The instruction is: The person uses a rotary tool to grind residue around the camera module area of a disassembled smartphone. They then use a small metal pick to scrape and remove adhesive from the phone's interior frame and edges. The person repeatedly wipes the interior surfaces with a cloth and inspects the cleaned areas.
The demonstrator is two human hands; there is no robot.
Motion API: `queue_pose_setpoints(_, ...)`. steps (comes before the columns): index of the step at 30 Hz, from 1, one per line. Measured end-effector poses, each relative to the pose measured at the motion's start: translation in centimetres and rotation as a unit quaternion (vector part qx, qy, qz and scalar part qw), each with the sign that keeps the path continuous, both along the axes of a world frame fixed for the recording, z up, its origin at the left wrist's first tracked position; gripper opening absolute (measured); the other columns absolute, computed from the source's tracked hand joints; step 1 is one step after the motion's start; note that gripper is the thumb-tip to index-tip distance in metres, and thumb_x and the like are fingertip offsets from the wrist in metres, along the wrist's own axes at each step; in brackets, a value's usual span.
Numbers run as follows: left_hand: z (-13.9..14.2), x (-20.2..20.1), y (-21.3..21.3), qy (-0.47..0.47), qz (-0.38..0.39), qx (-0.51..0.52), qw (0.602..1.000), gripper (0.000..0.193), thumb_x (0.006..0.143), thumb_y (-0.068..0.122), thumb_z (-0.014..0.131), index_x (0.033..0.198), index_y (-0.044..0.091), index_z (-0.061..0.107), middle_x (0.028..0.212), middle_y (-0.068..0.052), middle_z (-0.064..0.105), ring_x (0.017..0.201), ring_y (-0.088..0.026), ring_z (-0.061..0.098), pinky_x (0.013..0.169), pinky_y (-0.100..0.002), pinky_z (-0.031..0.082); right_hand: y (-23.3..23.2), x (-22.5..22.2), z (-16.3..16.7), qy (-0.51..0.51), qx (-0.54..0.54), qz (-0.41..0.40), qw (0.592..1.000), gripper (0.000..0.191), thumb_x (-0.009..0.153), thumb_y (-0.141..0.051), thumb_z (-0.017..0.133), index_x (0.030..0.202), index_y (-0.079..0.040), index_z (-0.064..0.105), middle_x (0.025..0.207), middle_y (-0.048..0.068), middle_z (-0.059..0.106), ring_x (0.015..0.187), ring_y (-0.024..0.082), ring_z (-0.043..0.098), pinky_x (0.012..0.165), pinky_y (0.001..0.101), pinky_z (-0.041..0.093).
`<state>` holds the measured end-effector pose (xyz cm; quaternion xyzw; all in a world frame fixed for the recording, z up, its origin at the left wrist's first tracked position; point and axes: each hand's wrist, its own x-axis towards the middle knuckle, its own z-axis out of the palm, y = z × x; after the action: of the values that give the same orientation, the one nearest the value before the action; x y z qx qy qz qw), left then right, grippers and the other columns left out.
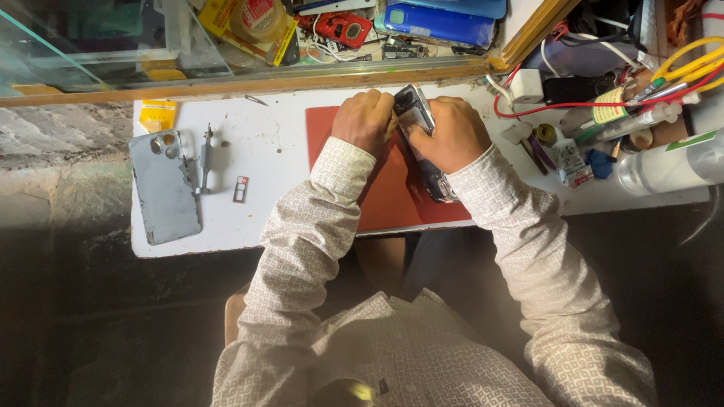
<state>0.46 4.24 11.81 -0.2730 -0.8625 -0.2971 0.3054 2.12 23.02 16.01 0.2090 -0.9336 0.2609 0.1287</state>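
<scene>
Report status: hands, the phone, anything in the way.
Left hand and right hand both gripping the opened phone, tilted over the red mat. Grey back cover lies apart, left. Nothing blocking.

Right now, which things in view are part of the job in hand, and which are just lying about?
In use:
- opened phone, held by left hand and right hand
- red mat under it
- grey back cover, metal tool and small tray part, set aside on the white table

Lying about:
- blue phone case
- red and yellow wires
- small bottles
- white charger block
</scene>
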Motion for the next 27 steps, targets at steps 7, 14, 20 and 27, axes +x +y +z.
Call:
queue_pose_setpoints(7, -1.0, -0.7, 0.0, 0.014, -0.006, -0.006, 1.000, 0.022, 0.081, 0.009, 0.076, 0.091, 0.006, 0.056, 0.084, -0.011, 0.056, 0.080, -0.031, 0.059, 0.071, -0.044, 0.048, -0.4, 0.3, 0.3, -0.009, 0.016, -0.027, 0.999, 0.020, 0.081, -0.020, 0.072, 0.082, 0.000, 0.068, 0.082, 0.022, 0.067, 0.083, 0.043, 0.064, 0.078, 0.0531, 0.051)
queue_pose_setpoints(14, -1.4, -1.2, 0.1, 0.050, 0.006, 0.006, 0.999, 0.024, 0.078, 0.009, 0.077, 0.086, 0.007, 0.055, 0.083, -0.009, 0.055, 0.079, -0.029, 0.058, 0.069, -0.043, 0.048, -0.4, 0.1, -0.5, 0.022, 0.025, -0.043, 0.999, 0.024, 0.079, -0.019, 0.074, 0.079, 0.003, 0.066, 0.081, 0.023, 0.066, 0.082, 0.044, 0.064, 0.076, 0.0527, 0.051)
queue_pose_setpoints(20, -2.2, -1.4, 0.2, 0.071, 0.016, 0.034, 0.997, 0.023, 0.078, 0.009, 0.076, 0.084, 0.008, 0.054, 0.080, -0.009, 0.053, 0.074, -0.028, 0.056, 0.067, -0.043, 0.047, -0.4, 0.1, -0.9, 0.021, 0.018, -0.041, 0.999, 0.022, 0.079, -0.018, 0.074, 0.078, 0.003, 0.066, 0.079, 0.022, 0.066, 0.080, 0.043, 0.064, 0.074, 0.0525, 0.051)
queue_pose_setpoints(27, -2.4, -1.4, 0.2, 0.045, 0.002, 0.120, 0.992, 0.021, 0.075, 0.003, 0.073, 0.081, 0.006, 0.054, 0.077, -0.010, 0.055, 0.071, -0.030, 0.057, 0.066, -0.044, 0.048, -0.5, 0.2, -0.9, 0.022, 0.015, -0.040, 0.999, 0.025, 0.080, -0.020, 0.076, 0.078, 0.003, 0.066, 0.078, 0.022, 0.064, 0.076, 0.043, 0.064, 0.070, 0.0526, 0.051)
